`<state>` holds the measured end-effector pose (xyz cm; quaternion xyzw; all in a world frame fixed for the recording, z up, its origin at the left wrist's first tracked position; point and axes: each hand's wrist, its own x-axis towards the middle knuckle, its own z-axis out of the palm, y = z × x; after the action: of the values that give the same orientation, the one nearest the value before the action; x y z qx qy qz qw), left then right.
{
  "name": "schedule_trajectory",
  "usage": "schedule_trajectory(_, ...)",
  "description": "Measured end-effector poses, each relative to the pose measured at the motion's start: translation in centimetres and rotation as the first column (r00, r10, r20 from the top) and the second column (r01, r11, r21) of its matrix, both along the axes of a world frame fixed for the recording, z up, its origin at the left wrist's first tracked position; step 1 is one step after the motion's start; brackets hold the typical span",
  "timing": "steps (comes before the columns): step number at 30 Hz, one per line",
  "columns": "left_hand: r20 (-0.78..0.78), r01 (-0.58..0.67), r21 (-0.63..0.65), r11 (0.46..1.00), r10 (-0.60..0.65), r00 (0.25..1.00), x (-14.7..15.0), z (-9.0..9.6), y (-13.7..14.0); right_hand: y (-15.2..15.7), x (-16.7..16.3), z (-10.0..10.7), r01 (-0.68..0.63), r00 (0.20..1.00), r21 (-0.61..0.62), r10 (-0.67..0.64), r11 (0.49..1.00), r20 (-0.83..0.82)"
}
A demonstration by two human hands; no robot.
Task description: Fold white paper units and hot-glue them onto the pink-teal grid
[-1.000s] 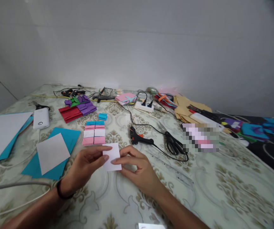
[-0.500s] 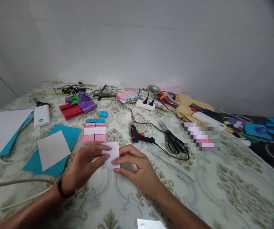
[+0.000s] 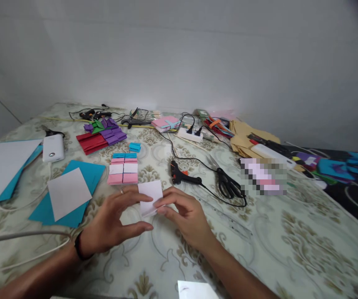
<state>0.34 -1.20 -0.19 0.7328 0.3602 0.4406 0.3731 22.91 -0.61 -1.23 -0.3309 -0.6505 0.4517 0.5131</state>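
Note:
A small white piece of paper is between my hands, its lower edge lifted in a slight fold. My right hand pinches its lower right side between thumb and fingers. My left hand has its fingers stretched along the paper's left side and upper face, the thumb apart below. Just beyond lie folded pink, white and blue paper strips bound with dark bands. To the left, a white square sheet rests on blue sheets.
A glue gun and black-handled scissors lie to the right, with a clear ruler nearer me. A power strip, red folded paper and purple folded paper lie farther back. A white power bank is at left.
My left thumb has come off the paper and opened away below it. The paper has shifted slightly right and tilted, its lower edge now raised at my right fingers.

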Motion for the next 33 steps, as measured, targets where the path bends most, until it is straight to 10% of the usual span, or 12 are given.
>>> schedule_trajectory(33,0.153,-0.158,-0.245,0.957,0.199,0.968,1.5,0.2,-0.8,-1.3,-1.3,-0.6,0.122,0.982,-0.201,-0.148,0.972,-0.119)
